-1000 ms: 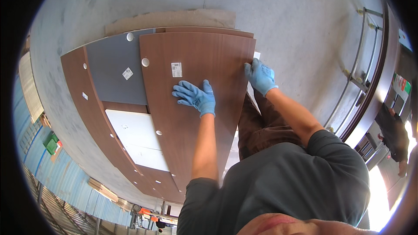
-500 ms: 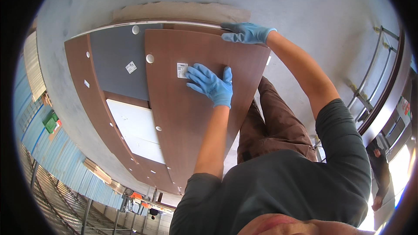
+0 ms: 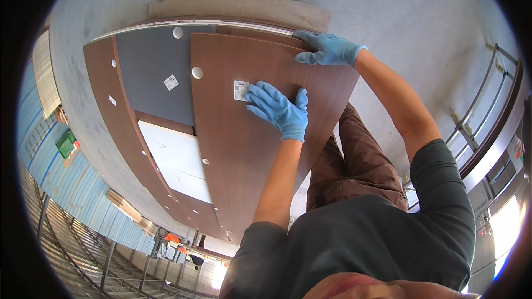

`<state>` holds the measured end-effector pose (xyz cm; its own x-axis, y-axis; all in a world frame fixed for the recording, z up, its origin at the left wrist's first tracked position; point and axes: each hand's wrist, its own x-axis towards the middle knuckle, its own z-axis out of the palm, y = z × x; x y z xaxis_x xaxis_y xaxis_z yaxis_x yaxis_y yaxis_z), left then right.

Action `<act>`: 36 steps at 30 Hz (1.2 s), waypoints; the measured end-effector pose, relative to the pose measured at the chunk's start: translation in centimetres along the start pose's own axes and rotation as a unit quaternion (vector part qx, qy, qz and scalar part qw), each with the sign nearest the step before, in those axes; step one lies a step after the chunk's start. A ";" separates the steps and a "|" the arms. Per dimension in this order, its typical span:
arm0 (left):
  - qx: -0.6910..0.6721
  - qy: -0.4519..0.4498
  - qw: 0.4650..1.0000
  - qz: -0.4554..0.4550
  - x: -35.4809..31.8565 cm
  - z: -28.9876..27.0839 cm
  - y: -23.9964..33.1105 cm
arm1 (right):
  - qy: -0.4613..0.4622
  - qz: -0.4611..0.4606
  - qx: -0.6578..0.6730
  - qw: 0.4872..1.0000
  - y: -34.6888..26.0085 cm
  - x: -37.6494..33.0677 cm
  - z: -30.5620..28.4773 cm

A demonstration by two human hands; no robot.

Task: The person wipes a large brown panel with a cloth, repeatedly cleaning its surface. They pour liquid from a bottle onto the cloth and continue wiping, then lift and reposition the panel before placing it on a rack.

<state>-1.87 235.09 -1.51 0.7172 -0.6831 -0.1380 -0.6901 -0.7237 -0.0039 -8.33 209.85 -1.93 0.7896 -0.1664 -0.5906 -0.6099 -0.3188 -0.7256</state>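
Observation:
A large brown wood-grain panel (image 3: 233, 138) lies tilted over a stack of other boards, in front of me to the left. My left hand (image 3: 281, 112), in a blue glove, rests flat on its face with the fingers spread. Its fingertips touch or nearly touch a white label (image 3: 240, 91). At the panel's far right corner my right hand (image 3: 332, 51), gloved too, has its fingers over the far edge and its thumb on the face. Beneath are a dark grey board (image 3: 149, 72), a white board (image 3: 174, 158) and a brown board (image 3: 102, 77).
Brown paper or cardboard (image 3: 238, 6) lies on the grey concrete floor (image 3: 377, 0) beyond the stack. A metal frame (image 3: 471, 116) stands at the right. To the left are blue corrugated sheeting (image 3: 83, 160) and a green thing (image 3: 65, 144). Orange-and-black equipment (image 3: 166, 242) is at the lower left.
The view has shifted slightly, so panel and hands appear farther right. Both hands keep their places on the panel. A person at the right edge has gone out of view.

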 end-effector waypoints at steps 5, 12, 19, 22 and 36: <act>-0.014 -0.004 1.000 0.004 0.1 0.1 -0.1 | -0.005 -0.003 0.011 1.000 0.1 0.1 0.1; -0.028 -0.016 0.999 0.003 0.3 0.0 -0.1 | -0.010 0.002 -0.001 1.000 0.3 0.4 0.3; -0.044 -0.001 0.999 -0.002 0.7 -0.1 0.2 | -0.002 -0.003 -0.010 1.000 0.7 0.6 0.6; -0.038 -0.007 0.999 -0.003 1.0 -0.1 0.4 | -0.016 0.006 0.004 1.000 0.6 0.6 0.3; -0.043 -0.036 0.998 -0.007 1.8 -0.2 0.8 | -0.038 0.019 0.015 0.999 0.2 0.8 -0.4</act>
<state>-1.12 233.22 -1.53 0.7159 -0.6662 -0.2088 -0.6669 -0.7411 0.0780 -7.83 209.32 -2.44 0.7591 -0.1068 -0.6421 -0.6422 -0.2846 -0.7118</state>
